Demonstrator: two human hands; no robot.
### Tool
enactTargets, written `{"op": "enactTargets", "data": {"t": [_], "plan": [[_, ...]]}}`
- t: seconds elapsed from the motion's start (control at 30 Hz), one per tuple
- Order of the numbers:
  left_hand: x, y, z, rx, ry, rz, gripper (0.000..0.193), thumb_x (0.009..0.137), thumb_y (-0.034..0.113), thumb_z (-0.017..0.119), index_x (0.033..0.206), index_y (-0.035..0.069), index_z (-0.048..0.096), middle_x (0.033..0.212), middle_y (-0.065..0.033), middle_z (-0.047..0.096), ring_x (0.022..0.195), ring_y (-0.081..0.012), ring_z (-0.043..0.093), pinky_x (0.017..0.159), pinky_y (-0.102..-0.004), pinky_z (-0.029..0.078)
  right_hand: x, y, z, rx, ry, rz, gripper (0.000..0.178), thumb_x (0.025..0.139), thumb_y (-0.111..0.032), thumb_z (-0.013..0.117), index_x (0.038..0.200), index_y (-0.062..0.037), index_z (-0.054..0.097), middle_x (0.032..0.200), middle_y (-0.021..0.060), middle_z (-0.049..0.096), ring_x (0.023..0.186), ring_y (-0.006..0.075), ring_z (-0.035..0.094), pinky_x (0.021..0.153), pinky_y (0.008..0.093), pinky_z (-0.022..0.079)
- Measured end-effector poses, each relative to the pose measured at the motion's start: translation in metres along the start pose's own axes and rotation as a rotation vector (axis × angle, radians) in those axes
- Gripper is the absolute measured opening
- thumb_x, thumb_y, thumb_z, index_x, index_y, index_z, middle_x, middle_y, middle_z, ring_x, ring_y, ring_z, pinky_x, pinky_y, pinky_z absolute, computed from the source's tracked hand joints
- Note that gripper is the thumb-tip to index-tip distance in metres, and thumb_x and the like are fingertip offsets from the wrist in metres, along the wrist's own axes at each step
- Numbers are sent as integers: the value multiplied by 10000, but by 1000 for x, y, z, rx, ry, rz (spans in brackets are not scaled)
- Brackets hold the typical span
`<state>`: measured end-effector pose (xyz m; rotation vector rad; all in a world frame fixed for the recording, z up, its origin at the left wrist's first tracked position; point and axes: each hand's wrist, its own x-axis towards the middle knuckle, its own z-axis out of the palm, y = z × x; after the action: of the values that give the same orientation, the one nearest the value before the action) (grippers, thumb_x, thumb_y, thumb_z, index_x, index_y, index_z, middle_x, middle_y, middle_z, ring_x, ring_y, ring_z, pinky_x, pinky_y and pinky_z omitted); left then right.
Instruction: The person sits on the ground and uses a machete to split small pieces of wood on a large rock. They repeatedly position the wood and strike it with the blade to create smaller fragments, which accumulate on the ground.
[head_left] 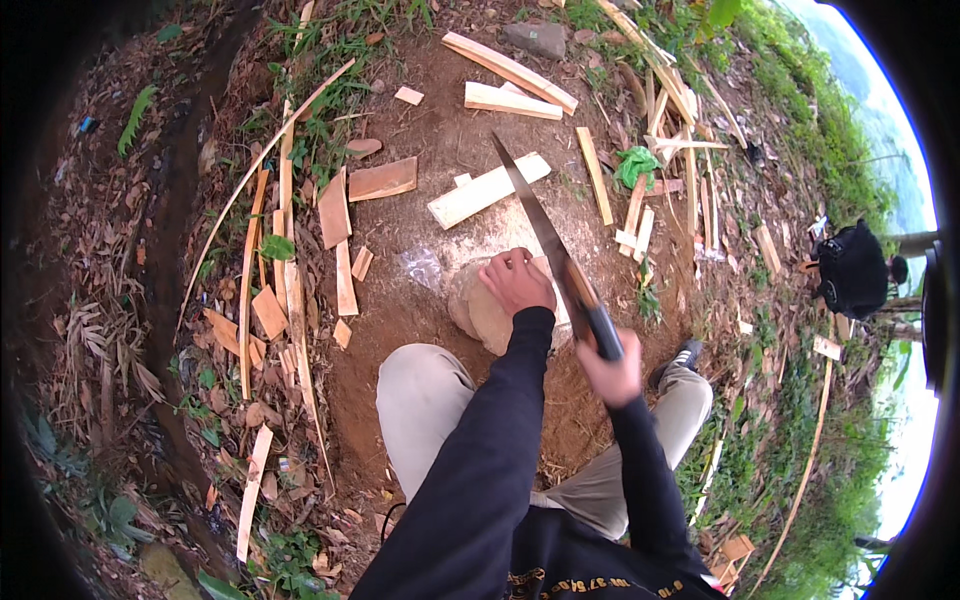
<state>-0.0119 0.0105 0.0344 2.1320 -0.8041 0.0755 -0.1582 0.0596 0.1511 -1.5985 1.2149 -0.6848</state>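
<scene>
My right hand [612, 375] grips the dark handle of a long knife [540, 225], its blade raised and slanting up to the left above the ground. My left hand [515, 280] presses down on a pale piece of wood lying on a round stump [475, 310] in front of my knees. The wood under my fingers is mostly hidden by the hand. Both arms wear black sleeves, and my bent legs in beige trousers frame the stump.
Cut wooden planks [487, 190] and strips lie scattered on the bare soil, with thin bamboo slats [290, 230] on the left. A green bag [635, 165] sits among sticks on the right. A black backpack [853, 270] rests on grass far right.
</scene>
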Motion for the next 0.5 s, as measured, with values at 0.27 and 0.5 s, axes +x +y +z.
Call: {"op": "enactTargets", "data": {"t": [0.27,0.5], "plan": [[3,-8,-2,-20,-26,-13,112,794,60,589,898,102,586,952,-134,508,1035,-314,490,1065,-540,260,-46,1,-21,116,-44,165,235,716,-63,719,620,-54,505,561,-20,473,535,52,450,515,243,377],[-4,11,2,-37,-56,-5,96,814,63,574,897,111,578,955,-125,497,1028,-320,492,1090,-550,248,30,11,12,88,100,27,225,729,-64,728,644,-33,521,563,2,489,526,85,466,505,271,388]]}}
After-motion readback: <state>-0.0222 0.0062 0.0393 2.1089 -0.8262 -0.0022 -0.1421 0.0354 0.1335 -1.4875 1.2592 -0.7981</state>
